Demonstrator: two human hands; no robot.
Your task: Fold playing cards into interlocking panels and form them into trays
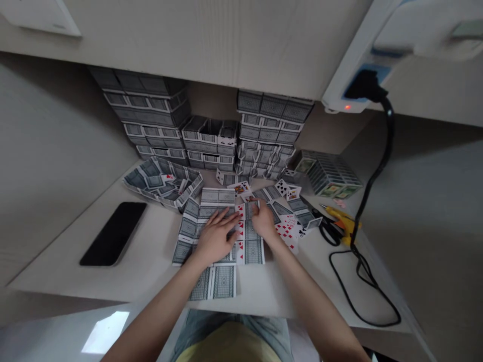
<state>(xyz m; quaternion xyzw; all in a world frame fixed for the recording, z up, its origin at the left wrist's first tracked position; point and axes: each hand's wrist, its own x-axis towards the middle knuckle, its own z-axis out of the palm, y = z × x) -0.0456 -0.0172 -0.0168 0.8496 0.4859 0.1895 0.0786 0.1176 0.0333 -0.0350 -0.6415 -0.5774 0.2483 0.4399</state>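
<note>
Well, right fingers (255, 207) at card panel (253, 249) edge.

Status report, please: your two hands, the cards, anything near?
Left hand flat on card panel. Right hand at panel's upper right. Loose cards beside right hand, scissors farther right.

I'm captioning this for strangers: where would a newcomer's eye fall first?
Likely the tall playing-card stacks at the back. Next, the left hand and right hand at the flat card panel in the middle. The black phone at left and yellow tool at right also stand out.
</note>
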